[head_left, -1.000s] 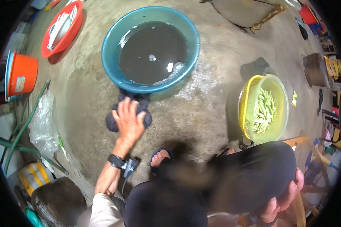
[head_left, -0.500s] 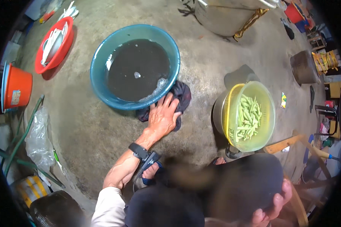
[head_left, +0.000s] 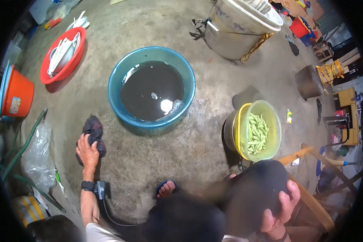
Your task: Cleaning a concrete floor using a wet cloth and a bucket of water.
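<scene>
My left hand (head_left: 87, 151) presses down on a dark, crumpled cloth (head_left: 93, 128) on the concrete floor at the left. Its fingers lie over the cloth, and the thumb is along its near side. A black band with a small cabled device is on that wrist. At the lower right, my right hand (head_left: 287, 207) rests on my bent knee (head_left: 258, 193), fingers apart and holding nothing. To the right of the cloth stands a blue-green basin (head_left: 113, 97) of dark, murky water with some foam.
Green cut vegetable pieces (head_left: 257, 133) fill a pale green basket (head_left: 275, 135) beside a metal pot. A white bucket (head_left: 234, 32) stands at the back. Red basin (head_left: 78, 52), orange bucket (head_left: 20, 94), plastic bag (head_left: 39, 153) and green poles (head_left: 22, 149) line the left; a wooden chair is lower right.
My left hand has slid the cloth leftward and nearer, from beside the blue-green basin to the open floor at the left. My right hand stays on the knee. The whole view has shifted slightly.
</scene>
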A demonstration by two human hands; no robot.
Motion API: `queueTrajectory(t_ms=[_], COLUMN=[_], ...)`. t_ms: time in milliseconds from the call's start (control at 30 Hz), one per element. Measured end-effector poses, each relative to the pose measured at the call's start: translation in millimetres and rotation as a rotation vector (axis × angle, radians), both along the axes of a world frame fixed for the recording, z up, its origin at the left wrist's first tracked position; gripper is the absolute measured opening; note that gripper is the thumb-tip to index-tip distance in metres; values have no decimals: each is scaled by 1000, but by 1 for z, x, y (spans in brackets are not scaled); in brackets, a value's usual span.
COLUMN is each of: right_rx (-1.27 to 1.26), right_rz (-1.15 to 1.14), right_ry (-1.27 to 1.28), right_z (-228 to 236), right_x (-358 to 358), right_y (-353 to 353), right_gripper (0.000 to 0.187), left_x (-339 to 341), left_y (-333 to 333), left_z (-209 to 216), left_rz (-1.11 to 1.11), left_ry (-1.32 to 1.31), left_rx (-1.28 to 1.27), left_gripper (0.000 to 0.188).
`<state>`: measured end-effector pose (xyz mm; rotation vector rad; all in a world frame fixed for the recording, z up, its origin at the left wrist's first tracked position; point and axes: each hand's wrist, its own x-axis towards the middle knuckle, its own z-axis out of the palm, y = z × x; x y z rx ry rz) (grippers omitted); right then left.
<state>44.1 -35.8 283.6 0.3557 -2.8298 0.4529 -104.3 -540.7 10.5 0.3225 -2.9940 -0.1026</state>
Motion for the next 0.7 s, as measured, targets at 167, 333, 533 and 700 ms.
queueTrajectory(t_ms=[167, 333, 533, 700], right_rx=[-55, -320, -407, -468], right_rz=[-45, -104, -63, 40], right_ry=[-26, -87, -204, -478], right_z=[15, 33, 70, 16], right_x=[-9, -28, -97, -175], right_y=[-26, -23, -19, -16], right_gripper=[55, 32, 31, 29], left_x=[-2, 5, 0, 3], left_y=[3, -3, 7, 8], left_z=[-9, 0, 3, 6], left_rz=[100, 110, 114, 129], left_ry=[-15, -41, -94, -111], left_rx=[40, 28, 95, 105], left_gripper=[46, 49, 47, 47])
